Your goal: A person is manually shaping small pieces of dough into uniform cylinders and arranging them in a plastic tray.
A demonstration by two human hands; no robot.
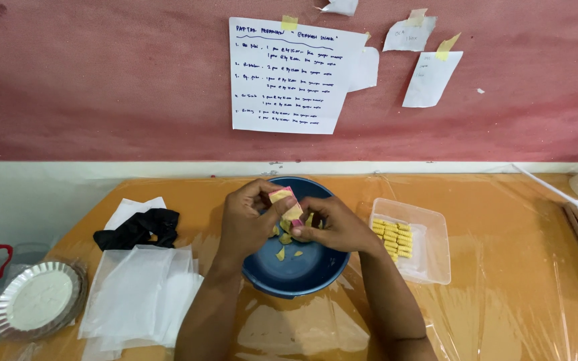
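Glossy plastic bowl – clear film over table, matt paper sheets.

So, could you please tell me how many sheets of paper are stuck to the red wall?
4: a large handwritten sheet, a torn scrap right of it, a slip below that, and a piece at the top edge. More may lie out of view.

A small home-style food-packing workspace: plastic-covered table, handwritten lists taped on the wall, foil dishes.
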